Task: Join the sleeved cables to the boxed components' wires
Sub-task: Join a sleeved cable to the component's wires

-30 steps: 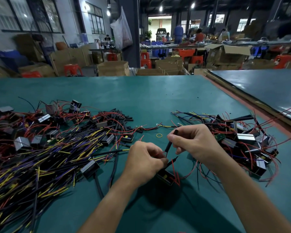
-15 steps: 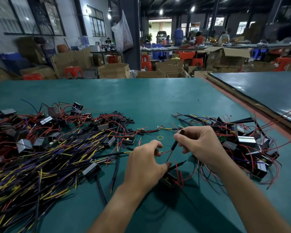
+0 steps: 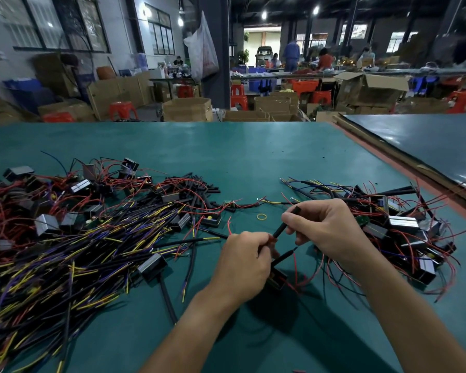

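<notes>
Head view: right hand point(image 3: 326, 230) pinching black sleeved cable point(image 3: 285, 223) between thumb and fingers, tilted, above green table point(image 3: 240, 157). Left hand point(image 3: 244, 261) just left of cable's lower end, curled shut pinching red wire point(image 3: 271, 239). Boxed component point(image 3: 277, 277) below cable, partly hidden. Yellow rubber band point(image 3: 262, 217) left of cable.

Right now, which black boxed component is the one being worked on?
The black box just under the left hand, alone between the piles; its red wire runs up into that hand.
</notes>
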Tool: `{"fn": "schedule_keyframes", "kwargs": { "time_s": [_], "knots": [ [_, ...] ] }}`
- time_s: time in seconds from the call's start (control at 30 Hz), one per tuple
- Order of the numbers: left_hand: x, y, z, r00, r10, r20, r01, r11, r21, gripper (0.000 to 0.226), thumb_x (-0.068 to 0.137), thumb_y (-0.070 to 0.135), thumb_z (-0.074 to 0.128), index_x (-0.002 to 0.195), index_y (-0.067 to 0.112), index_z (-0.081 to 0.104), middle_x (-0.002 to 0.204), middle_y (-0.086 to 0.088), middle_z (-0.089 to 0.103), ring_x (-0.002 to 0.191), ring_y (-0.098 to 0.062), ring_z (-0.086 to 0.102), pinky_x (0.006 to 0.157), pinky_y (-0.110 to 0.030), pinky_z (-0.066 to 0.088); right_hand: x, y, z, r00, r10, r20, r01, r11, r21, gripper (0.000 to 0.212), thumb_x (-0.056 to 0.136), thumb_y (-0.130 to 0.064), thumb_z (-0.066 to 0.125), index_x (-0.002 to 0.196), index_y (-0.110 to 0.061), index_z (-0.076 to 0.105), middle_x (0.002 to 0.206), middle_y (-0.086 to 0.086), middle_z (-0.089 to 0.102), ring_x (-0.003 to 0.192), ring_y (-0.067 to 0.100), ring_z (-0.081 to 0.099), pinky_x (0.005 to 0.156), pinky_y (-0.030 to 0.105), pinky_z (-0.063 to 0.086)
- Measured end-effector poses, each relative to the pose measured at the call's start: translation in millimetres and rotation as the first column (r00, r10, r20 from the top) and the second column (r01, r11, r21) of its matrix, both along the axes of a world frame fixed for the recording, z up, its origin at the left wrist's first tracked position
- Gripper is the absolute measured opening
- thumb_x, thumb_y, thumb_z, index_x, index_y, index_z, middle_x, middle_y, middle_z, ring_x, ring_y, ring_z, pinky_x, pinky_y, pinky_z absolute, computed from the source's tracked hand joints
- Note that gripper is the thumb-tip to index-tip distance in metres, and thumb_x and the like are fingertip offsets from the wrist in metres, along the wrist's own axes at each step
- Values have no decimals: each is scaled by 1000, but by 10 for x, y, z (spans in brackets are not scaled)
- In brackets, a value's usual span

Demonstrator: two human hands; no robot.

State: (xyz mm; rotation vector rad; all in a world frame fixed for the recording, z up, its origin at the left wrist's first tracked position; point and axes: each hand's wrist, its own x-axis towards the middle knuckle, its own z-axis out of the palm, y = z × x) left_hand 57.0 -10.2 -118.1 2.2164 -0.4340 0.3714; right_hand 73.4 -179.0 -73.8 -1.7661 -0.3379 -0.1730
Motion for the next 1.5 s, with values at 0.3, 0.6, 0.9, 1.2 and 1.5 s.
{"fn": "schedule_keyframes", "kwargs": {
  "time_s": [0.3,0.6,0.9,1.2,1.5],
  "knots": [
    [19,-27,38,944,-135,-300,40,952,-304,25,88,-1,54,97,22,60,71,4,73,49,-9,53,49,-19,39,19,16,-11,993,91,-73,-94,995,-38,15,86,-4,71,72,-9,76,59,3,66,48,11,54,49,19,47],
    [-25,117,132,979,203,15,-203,977,70,14,65,35,80,74,26,74,72,10,63,69,-9,58,64,-25,46,38,-46,-41,997,-37,-67,29,992,-125,14,86,-16,73,73,-11,76,64,5,70,52,13,57,59,38,49],
    [55,107,110,971,32,-238,-72,984,-165,17,72,20,82,60,20,70,47,9,57,43,-3,43,47,-18,33,17,8,-28,990,73,-117,-76,997,-26,13,85,-6,72,72,-7,76,62,6,68,50,11,54,50,21,50],
    [62,219,179,877,-250,-410,105,933,-344,8,77,9,80,71,14,76,60,4,68,54,-5,54,56,-19,43,2,-83,-48,933,194,-304,-160,978,133,22,65,-25,77,82,-12,80,70,9,70,56,13,59,56,23,55],
    [90,188,157,903,-208,-376,78,940,-332,22,73,1,81,79,16,66,69,0,67,59,-9,56,60,-23,46,-6,-47,-55,941,184,-282,-168,982,82,14,68,-18,77,80,-11,80,68,11,70,60,14,62,57,22,54]
  ]
}}
